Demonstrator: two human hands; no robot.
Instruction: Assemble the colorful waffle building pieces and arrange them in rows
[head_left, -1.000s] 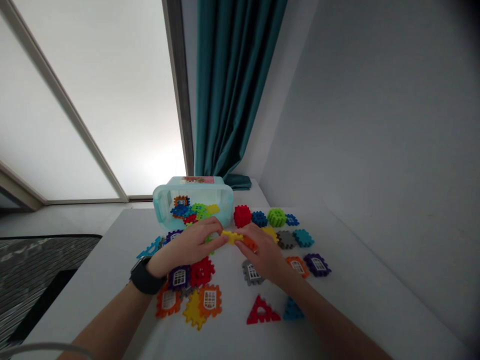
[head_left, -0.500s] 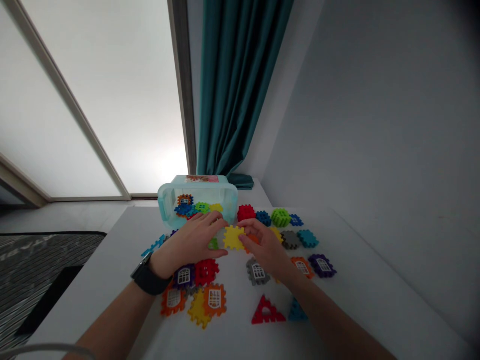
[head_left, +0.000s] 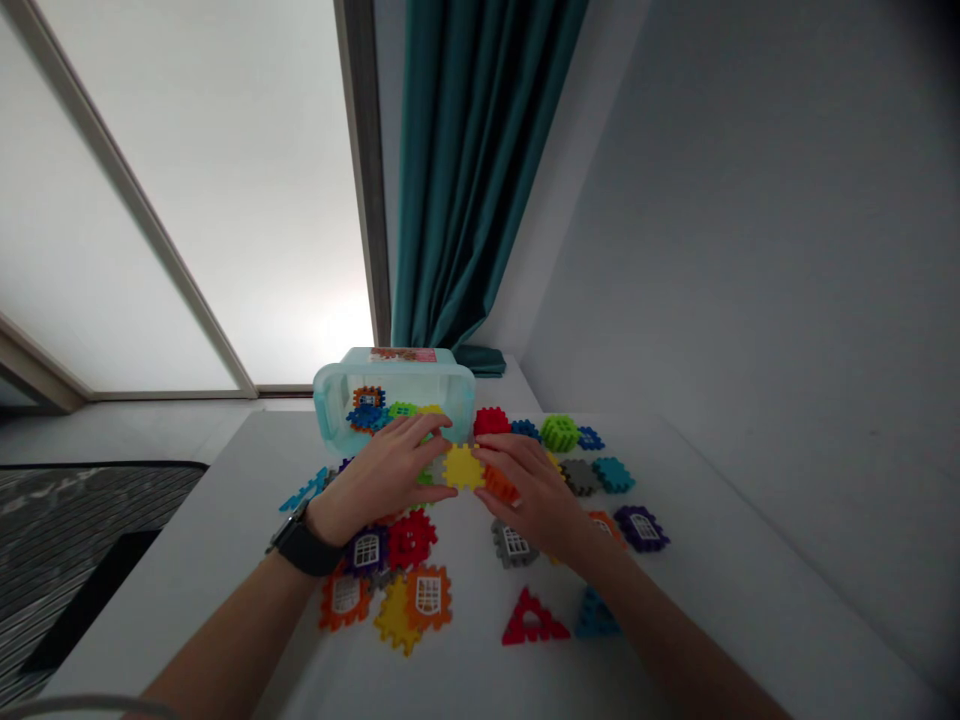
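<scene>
No words or numbers can be read anywhere. A red-and-pink label (head_left: 402,355) sits on the lid of the pale turquoise plastic box (head_left: 397,376), at twelve o'clock from the hands, but its print is too small and blurred to make out. The black wristwatch (head_left: 304,548) on the person's left wrist (head_left: 334,522), at eight o'clock, shows nothing legible.
</scene>
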